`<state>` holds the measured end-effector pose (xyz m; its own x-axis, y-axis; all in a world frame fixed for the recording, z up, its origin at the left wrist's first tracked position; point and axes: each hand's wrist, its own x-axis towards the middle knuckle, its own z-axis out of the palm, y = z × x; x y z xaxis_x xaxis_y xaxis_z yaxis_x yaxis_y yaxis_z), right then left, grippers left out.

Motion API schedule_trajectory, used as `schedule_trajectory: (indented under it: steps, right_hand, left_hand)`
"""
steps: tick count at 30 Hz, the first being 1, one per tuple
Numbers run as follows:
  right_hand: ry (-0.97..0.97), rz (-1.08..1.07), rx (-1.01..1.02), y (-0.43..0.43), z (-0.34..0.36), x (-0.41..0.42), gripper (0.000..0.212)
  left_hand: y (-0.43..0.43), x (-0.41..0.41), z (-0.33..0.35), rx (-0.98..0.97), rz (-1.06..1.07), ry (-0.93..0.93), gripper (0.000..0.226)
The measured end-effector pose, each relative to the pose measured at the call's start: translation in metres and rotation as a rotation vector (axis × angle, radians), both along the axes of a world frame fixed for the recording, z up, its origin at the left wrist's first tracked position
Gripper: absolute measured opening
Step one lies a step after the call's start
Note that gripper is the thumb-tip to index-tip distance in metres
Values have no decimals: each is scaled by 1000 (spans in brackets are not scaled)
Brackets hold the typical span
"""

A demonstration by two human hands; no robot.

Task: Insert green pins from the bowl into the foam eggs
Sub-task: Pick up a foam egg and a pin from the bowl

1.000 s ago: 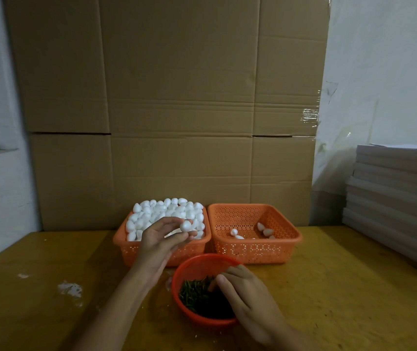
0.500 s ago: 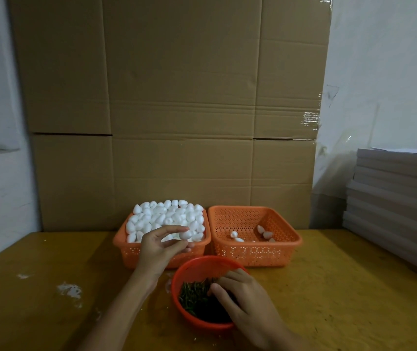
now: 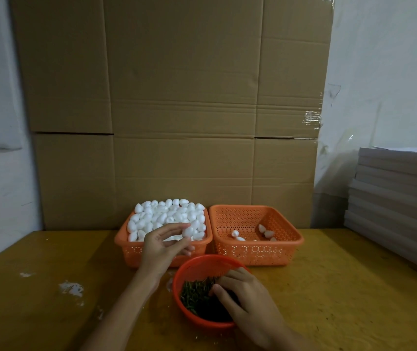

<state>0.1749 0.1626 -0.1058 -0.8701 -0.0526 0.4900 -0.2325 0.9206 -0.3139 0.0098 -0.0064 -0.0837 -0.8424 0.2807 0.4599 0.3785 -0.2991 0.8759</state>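
Hands, head view: I read the left hand (image 3: 163,249) raised behind and to the left of the bowl (image 3: 197,266). It pinches one white foam egg (image 3: 187,231) between thumb and fingertips, and the remaining fingers are loosely spread below it. The right hand (image 3: 250,307) reaches into the bowl from its near right side. Its fingers curl down onto the green pins (image 3: 194,295). I cannot tell whether a pin is caught between the fingertips.

Task items: the green pins lie in a loose dark heap on the floor of the bowl, mostly in its left half. The bowl is red and stands on the bench (image 3: 341,300).

Surroundings, referenced to the bowl:
- Directly behind it and to the left, an orange perforated left basket (image 3: 131,252) is heaped with foam eggs (image 3: 166,214). The held egg sits in front of this heap.
- Behind it and to the right, touching the first basket, a right basket (image 3: 260,254) of the same type holds a few eggs (image 3: 265,233). I cannot confirm pins in them.
- Far behind both baskets, a cardboard sheet (image 3: 177,97) stands upright.
- Well to the right, a stack of boards (image 3: 395,198) lies flat.
- Well to the left, white flecks (image 3: 71,288) mark the bench.
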Motion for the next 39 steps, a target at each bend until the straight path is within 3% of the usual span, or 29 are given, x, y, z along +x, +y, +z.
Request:
schedule_trajectory:
  steps: [19, 39]
  right_hand:
    - [-27, 1, 7, -1, 0, 0, 38]
    - [-37, 3, 5, -2, 2, 2, 38]
  left_hand:
    - [-4, 7, 4, 16, -25, 5, 29]
    - [-4, 13, 9, 121, -188, -113, 27]
